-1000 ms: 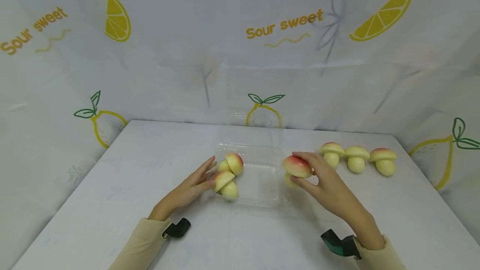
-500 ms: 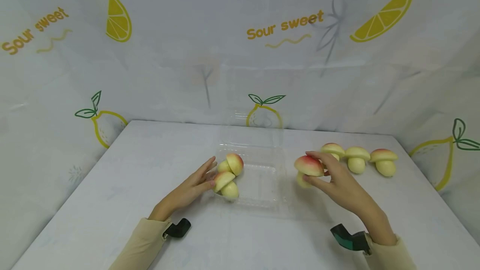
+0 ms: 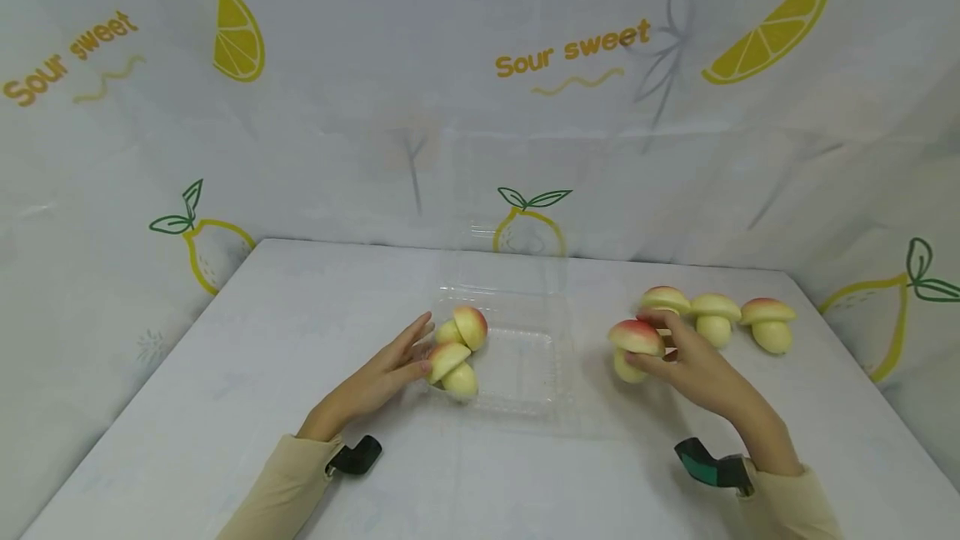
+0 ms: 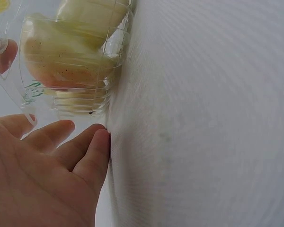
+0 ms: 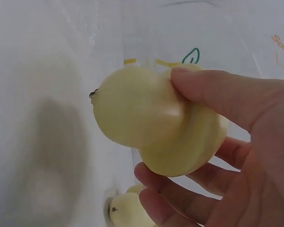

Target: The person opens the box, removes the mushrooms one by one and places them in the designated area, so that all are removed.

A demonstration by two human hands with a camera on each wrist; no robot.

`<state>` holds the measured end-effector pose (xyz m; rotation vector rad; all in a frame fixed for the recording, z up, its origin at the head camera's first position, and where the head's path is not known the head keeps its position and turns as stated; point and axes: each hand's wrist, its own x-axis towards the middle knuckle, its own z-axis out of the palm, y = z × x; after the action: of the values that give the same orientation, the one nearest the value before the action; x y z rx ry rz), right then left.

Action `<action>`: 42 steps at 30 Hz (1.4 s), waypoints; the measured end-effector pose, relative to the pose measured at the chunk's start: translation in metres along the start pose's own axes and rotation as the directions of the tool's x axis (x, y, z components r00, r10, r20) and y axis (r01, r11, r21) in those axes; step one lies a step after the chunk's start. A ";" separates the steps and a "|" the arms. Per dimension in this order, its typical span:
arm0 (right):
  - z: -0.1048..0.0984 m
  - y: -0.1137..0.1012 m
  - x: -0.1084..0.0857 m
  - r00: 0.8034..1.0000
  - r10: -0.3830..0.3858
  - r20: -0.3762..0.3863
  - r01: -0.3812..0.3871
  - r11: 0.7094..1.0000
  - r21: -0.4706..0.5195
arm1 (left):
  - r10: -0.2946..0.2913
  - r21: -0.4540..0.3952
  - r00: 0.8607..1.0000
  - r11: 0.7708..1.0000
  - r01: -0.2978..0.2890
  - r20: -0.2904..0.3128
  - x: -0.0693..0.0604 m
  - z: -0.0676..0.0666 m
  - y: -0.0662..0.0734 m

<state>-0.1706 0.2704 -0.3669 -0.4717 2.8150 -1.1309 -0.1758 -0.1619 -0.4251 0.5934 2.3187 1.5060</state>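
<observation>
My right hand [image 3: 701, 365] holds a toy mushroom [image 3: 634, 338] with a red-tinged cap, thumb on one side and fingers on the other. In the right wrist view the mushroom's pale stem [image 5: 135, 106] points away from the palm, its shadow lying apart on the tabletop. A clear plastic clamshell box [image 3: 521, 365] stands in the middle with its lid raised behind. Two toy mushrooms [image 3: 459, 369] lie in its left side. My left hand [image 3: 378, 377] stays beside that side, fingers fairly straight; in the left wrist view the thumb [image 4: 4, 56] and fingertips are at the box's wall.
Three more toy mushrooms [image 3: 715, 319] stand in a row at the back right of the white table [image 3: 225, 440]; the right hand partly covers the leftmost. Behind the table's back edge hangs a pale cloth [image 3: 360, 107] printed with lemons.
My right hand has moved right, away from the box and towards the row, carrying the toy mushroom. It also sinks slightly. The left hand and the box stay where they were.
</observation>
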 end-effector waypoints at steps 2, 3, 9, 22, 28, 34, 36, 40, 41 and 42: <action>-0.003 0.002 -0.001 1.000 0.017 0.011 -0.017 1.000 -0.001 | -0.002 0.001 1.000 1.000 0.002 -0.001 0.000 0.000 0.001; -0.004 0.003 -0.001 1.000 0.026 0.016 -0.026 1.000 -0.005 | -0.003 0.001 1.000 1.000 0.003 -0.002 0.000 0.000 0.001; -0.010 0.013 -0.003 0.998 0.042 0.048 -0.041 0.999 -0.024 | -0.006 -0.003 1.000 1.000 0.006 -0.001 -0.001 0.000 0.002; -0.019 0.031 -0.007 0.994 0.084 0.063 -0.080 0.995 -0.061 | -0.008 -0.012 1.000 1.000 0.008 0.004 0.000 0.000 0.004; -0.020 0.038 -0.008 0.994 0.091 0.059 -0.086 0.994 -0.072 | -0.007 -0.010 1.000 1.000 0.007 0.005 -0.001 0.001 0.002; -0.021 0.044 -0.008 0.992 0.114 0.058 -0.109 0.991 -0.076 | -0.011 -0.011 1.000 1.000 0.011 0.006 0.000 0.000 0.002; -0.021 0.046 -0.008 0.991 0.118 0.057 -0.114 0.991 -0.075 | -0.012 -0.011 1.000 1.000 0.012 0.006 0.000 0.000 0.002; -0.022 0.048 -0.008 0.990 0.130 0.055 -0.125 0.989 -0.076 | -0.008 -0.009 1.000 1.000 0.008 0.006 0.000 0.000 0.002; -0.022 0.049 -0.008 0.990 0.133 0.055 -0.128 0.989 -0.075 | -0.007 -0.010 1.000 1.000 0.007 0.006 0.000 0.000 0.002; -0.022 0.049 -0.008 0.989 0.136 0.056 -0.132 0.989 -0.073 | -0.005 -0.011 1.000 1.000 0.005 0.005 0.000 0.000 0.002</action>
<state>-0.1791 0.3211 -0.3855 -0.3106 2.7927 -0.9792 -0.1750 -0.1611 -0.4229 0.5877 2.3047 1.5120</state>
